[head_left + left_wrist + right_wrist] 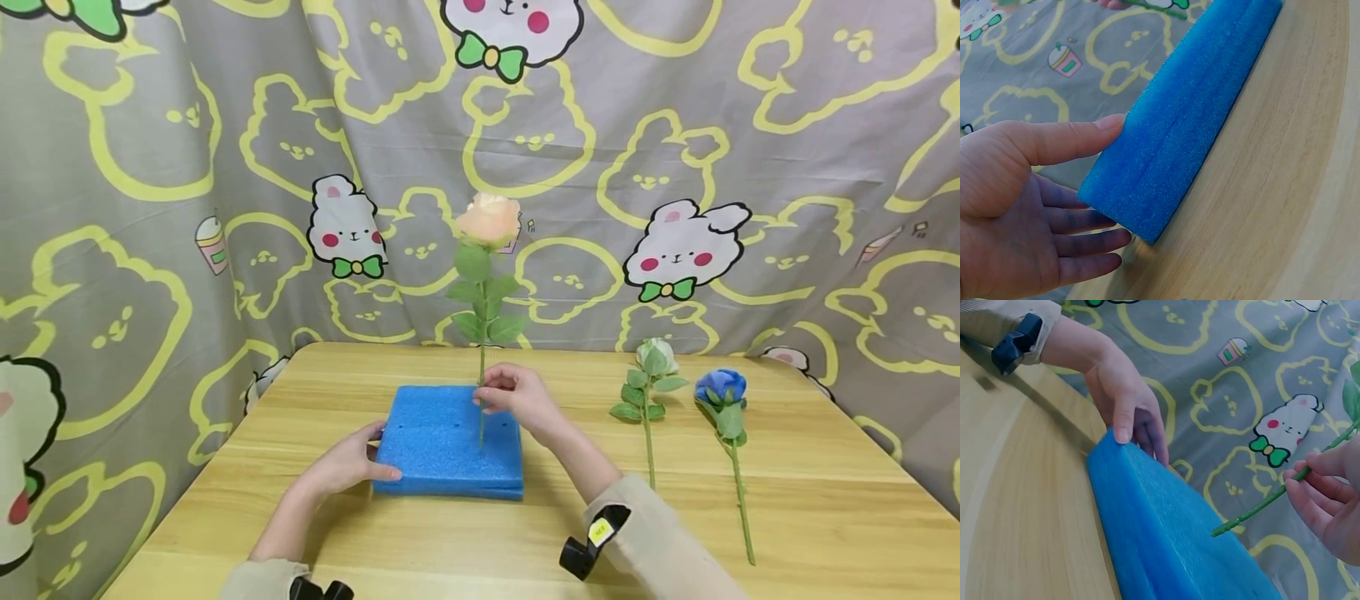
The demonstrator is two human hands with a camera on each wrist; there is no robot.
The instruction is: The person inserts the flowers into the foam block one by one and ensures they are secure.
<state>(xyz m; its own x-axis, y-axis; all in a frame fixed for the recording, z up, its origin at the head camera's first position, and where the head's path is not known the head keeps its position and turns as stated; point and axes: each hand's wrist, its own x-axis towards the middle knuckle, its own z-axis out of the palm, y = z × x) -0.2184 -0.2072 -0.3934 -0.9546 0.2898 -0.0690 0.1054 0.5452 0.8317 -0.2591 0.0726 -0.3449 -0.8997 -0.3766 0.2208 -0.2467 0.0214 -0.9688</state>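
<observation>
A blue foam block (pixel 442 442) with a few small holes in its top lies on the table. My left hand (pixel 348 462) is at its left end, the thumb resting on the top edge and the straight fingers (pixel 1088 240) along the side. Thumb and fingertips of my right hand (pixel 517 400) pinch the green stem of a peach artificial rose (pixel 489 221), held upright over the block. The cut lower end of the stem (pixel 1225 527) shows whole in the right wrist view, close over the foam's top; the bloom is out of that view.
To the right on the wooden table (pixel 570 517) lie a white artificial rose (pixel 656 358) and a blue artificial rose (pixel 722 387), stems toward the near side. A patterned grey curtain (pixel 420 125) hangs behind the table and around its sides.
</observation>
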